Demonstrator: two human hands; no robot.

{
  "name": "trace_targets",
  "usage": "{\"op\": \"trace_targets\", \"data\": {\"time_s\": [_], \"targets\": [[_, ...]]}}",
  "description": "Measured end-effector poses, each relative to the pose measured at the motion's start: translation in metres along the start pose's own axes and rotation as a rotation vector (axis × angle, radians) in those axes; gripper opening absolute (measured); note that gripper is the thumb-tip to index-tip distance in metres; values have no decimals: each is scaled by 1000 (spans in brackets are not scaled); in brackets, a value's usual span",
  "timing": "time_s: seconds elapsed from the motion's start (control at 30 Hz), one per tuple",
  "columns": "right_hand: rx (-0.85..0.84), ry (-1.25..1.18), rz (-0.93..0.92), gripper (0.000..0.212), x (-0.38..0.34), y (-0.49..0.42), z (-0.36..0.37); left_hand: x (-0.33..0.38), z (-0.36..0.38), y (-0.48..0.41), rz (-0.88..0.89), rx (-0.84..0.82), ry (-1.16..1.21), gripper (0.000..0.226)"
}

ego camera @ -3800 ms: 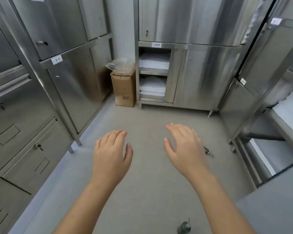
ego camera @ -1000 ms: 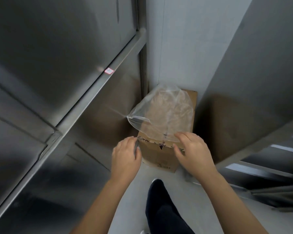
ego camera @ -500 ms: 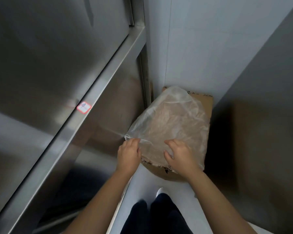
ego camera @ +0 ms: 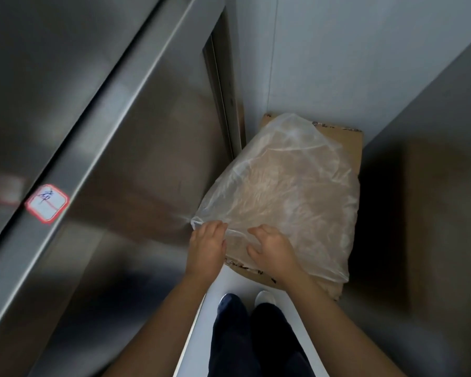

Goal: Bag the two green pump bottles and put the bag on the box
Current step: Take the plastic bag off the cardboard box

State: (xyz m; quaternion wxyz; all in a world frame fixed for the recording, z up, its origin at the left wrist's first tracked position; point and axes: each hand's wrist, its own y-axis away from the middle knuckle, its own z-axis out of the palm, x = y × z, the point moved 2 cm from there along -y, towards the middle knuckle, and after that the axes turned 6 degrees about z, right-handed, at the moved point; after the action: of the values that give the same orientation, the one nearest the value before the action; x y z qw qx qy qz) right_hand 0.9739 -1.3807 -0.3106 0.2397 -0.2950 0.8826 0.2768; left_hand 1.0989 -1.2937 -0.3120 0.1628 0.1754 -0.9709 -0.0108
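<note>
A clear plastic bag [ego camera: 288,191] lies spread over the top of a brown cardboard box [ego camera: 348,142] in the corner. My left hand [ego camera: 206,248] pinches the bag's near left edge, fingers closed on the plastic. My right hand [ego camera: 272,248] rests on the bag's near edge just to the right, fingers curled into the film. The bag looks empty. No green pump bottle is in view.
A steel cabinet [ego camera: 93,131] with a red-bordered label [ego camera: 46,204] fills the left. A pale wall [ego camera: 337,55] stands behind the box, and a grey steel panel [ego camera: 424,186] closes the right. My legs and shoes [ego camera: 245,322] stand on the light floor below the box.
I have walked from the open floor to the box and leaned in close. Both hands reached the bag's near edge and closed on it; the view tilted further down.
</note>
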Motion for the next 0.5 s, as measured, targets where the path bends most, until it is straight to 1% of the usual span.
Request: {"op": "trace_targets", "data": {"time_s": [0.13, 0.23, 0.4, 0.5], "targets": [[32, -16, -1, 32, -2, -12, 17, -4, 9, -3, 4, 13, -29, 43], [80, -44, 42, 26, -3, -18, 28, -7, 12, -4, -23, 17, -40, 39], [133, -63, 96, 3, -4, -22, 40, -10, 14, -4, -32, 15, -43, 35], [148, -79, 103, 7, -2, -21, 45, -11, 16, -3, -15, 5, -51, 35]]}}
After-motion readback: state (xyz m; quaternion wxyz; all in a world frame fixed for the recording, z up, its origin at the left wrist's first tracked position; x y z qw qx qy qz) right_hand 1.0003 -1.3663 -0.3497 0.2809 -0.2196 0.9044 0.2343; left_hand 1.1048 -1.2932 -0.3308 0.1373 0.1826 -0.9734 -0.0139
